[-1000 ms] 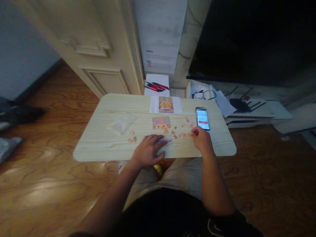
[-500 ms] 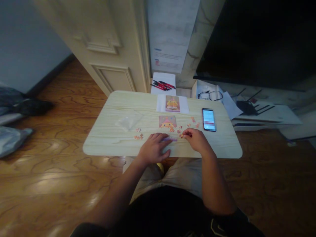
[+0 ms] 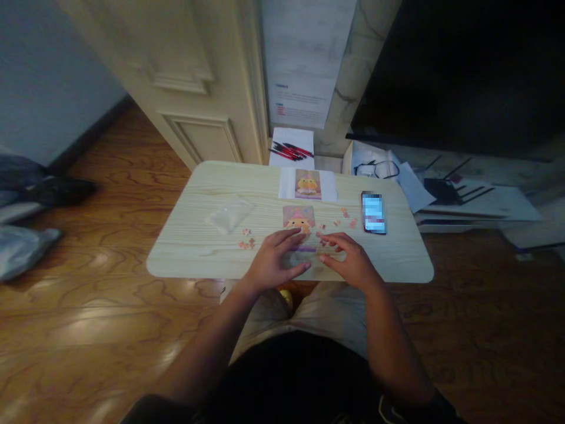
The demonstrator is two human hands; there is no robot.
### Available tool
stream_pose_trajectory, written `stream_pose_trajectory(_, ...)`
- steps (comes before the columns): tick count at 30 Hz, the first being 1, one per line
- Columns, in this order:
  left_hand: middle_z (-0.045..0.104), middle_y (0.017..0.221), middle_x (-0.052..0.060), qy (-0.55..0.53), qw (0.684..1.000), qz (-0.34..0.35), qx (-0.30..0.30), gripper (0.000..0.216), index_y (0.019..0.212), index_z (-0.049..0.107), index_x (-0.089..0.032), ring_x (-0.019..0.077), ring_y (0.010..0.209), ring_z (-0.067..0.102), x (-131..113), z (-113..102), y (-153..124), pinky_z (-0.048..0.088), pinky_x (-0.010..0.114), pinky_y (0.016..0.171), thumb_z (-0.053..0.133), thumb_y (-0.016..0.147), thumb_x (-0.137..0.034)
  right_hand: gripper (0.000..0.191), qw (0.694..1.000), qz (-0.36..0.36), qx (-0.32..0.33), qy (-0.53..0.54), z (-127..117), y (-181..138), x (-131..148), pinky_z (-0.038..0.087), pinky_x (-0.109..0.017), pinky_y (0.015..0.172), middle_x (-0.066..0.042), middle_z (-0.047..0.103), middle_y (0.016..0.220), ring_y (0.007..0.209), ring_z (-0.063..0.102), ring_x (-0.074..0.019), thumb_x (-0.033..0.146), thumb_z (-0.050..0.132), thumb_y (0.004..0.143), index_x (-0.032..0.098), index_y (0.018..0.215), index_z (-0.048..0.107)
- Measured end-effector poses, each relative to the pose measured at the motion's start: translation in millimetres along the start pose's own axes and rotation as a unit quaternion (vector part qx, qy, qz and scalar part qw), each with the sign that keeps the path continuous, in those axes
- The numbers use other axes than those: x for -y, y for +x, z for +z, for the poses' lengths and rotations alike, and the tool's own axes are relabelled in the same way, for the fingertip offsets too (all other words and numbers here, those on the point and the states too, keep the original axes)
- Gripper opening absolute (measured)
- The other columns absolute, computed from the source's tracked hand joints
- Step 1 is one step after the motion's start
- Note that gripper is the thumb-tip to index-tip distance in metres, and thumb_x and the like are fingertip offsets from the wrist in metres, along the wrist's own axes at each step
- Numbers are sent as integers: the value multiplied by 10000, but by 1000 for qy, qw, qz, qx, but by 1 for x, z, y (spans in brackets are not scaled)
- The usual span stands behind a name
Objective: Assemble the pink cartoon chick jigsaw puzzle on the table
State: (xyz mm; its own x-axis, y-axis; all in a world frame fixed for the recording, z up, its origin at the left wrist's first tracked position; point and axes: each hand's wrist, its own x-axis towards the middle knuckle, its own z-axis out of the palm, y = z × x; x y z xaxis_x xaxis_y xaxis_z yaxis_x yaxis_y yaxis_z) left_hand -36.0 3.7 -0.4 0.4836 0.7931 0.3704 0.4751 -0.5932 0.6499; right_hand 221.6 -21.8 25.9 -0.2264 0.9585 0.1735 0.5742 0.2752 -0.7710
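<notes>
A partly assembled jigsaw puzzle [image 3: 298, 214] with a yellow cartoon figure lies in the middle of the small table. My left hand [image 3: 278, 258] reaches over its lower left part, fingers outstretched and thumb apart, hiding some of it. A purple strip of puzzle [image 3: 304, 249] shows below those fingers. To the right, my right hand [image 3: 352, 262] has its thumb and fingers apart, with fingertips close to loose puzzle pieces [image 3: 322, 226]. Whether a fingertip touches a piece, I cannot tell. More loose pieces [image 3: 246, 243] lie left of my left hand.
A picture sheet [image 3: 308, 184] of the same figure lies behind the puzzle. On the pale table [image 3: 185, 235] are a clear plastic bag [image 3: 230, 214] and a phone [image 3: 374, 212]. Several red and black pens [image 3: 291, 151] rest beyond the far edge.
My right hand has opened from a pinch on a small puzzle piece. My left fingers have moved up and right over the puzzle, and the thumb has spread out.
</notes>
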Motion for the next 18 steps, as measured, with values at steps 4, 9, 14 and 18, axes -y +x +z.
stream_pose_trajectory(4, 592, 1473, 79, 0, 1000, -3, -17, 585, 1417, 578, -296, 282, 1342, 574, -1, -2, -1, 490, 485, 1131, 746, 878, -452, 401, 997, 27, -60, -37, -10, -9, -11, 560, -380, 917, -74, 686, 1224, 1101, 651, -231, 294, 720, 895, 269, 1294, 682)
stream_pose_trajectory(9, 663, 1333, 69, 36, 997, -41, -63, 496, 1360, 602, -275, 260, 1246, 618, 10, -9, -13, 515, 453, 1084, 722, 892, -386, 319, 990, 72, -88, -77, -16, -17, -35, 574, -388, 848, -87, 701, 1167, 1036, 663, -242, 303, 680, 907, 242, 1218, 717)
stream_pose_trajectory(14, 662, 1321, 75, 43, 995, -57, -65, 580, 1373, 579, -270, 267, 1225, 625, 16, -10, -19, 520, 452, 1069, 765, 851, -439, 322, 995, 51, -70, -55, -7, -18, -31, 560, -416, 951, -78, 697, 1179, 1065, 663, -241, 312, 694, 912, 260, 1230, 713)
stream_pose_trajectory(18, 657, 1342, 79, 36, 997, -53, -37, 677, 1399, 560, -280, 278, 1238, 619, 16, -7, -18, 518, 464, 1069, 805, 806, -495, 320, 998, 28, -48, -32, 5, -14, -18, 524, -441, 1038, -73, 700, 1204, 1144, 648, -249, 294, 702, 918, 282, 1238, 707)
